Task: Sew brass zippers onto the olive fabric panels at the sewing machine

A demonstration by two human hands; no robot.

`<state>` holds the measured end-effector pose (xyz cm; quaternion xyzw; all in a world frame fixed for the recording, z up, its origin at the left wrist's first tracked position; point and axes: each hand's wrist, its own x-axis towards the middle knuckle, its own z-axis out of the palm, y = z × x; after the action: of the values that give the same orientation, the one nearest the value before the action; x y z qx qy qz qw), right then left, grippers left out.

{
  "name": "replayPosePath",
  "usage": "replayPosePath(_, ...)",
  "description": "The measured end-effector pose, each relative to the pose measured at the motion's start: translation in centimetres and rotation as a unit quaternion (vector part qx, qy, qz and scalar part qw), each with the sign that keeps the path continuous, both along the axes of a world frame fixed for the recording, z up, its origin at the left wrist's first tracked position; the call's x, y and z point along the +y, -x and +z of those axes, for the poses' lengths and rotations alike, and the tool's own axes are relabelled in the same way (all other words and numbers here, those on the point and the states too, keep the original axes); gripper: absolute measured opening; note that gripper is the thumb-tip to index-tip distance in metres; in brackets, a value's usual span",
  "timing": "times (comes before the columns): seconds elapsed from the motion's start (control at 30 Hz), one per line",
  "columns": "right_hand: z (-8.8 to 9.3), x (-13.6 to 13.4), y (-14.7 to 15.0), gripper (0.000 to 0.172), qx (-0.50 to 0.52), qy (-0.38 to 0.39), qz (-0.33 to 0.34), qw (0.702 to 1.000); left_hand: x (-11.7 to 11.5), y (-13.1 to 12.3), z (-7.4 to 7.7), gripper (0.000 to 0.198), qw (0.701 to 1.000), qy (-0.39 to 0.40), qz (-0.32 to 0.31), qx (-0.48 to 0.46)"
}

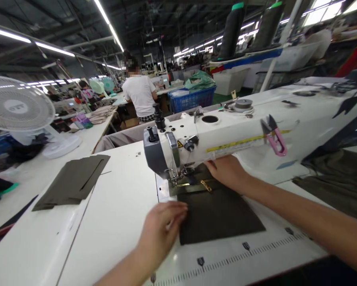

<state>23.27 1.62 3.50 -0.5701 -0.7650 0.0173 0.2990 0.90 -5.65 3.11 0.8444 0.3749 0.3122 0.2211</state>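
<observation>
Olive fabric (220, 217) lies partly under the sewing machine (155, 155), its gold zipper (207, 186) best kept flat and straight there; the left hand (163, 222), loosely curled, touches the left edge, the right hand (230, 171) rests beneath the machine's arm, though whether either pinches cloth I cannot tell

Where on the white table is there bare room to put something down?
Widest: between the fabric stack and the left hand, the table is bare. A narrow strip lies between the panel and the ruler marks. Crowded: under the machine, around zipper and right hand.
</observation>
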Motion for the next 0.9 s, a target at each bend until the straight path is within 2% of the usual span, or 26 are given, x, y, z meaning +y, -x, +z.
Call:
replayPosePath(0.03,-0.4,-1.5,0.5,0.018,-0.019,-0.009,0.022,1.000,0.9,0.8,-0.4,0.021,0.996,-0.045,0.057,0.043)
replayPosePath(0.07,-0.9,-2.8,1.3,0.019,-0.040,-0.021,0.051,0.998,1.8,1.4,-1.0,0.021,0.990,-0.085,0.083,0.082)
replayPosePath(0.13,-2.1,-4.7,3.1,0.017,-0.073,-0.045,0.104,0.991,3.5,1.9,-2.1,0.019,0.979,-0.147,0.077,0.122)
replayPosePath(0.2,-3.2,-5.3,4.7,0.023,-0.088,-0.047,0.124,0.987,4.4,1.6,-3.0,0.019,0.971,-0.187,0.063,0.135)
replayPosePath(0.3,-4.1,-4.3,5.4,0.028,-0.101,-0.017,0.146,0.984,4.5,1.0,-3.7,0.022,0.964,-0.216,0.055,0.143)
replayPosePath(0.43,-4.0,-3.0,4.7,0.025,-0.098,-0.009,0.180,0.979,4.1,0.7,-3.7,0.024,0.961,-0.231,0.046,0.143)
replayPosePath(0.9,-4.4,-2.4,4.7,0.024,-0.101,-0.023,0.167,0.981,5.0,0.4,-3.6,0.024,0.954,-0.251,0.028,0.164)
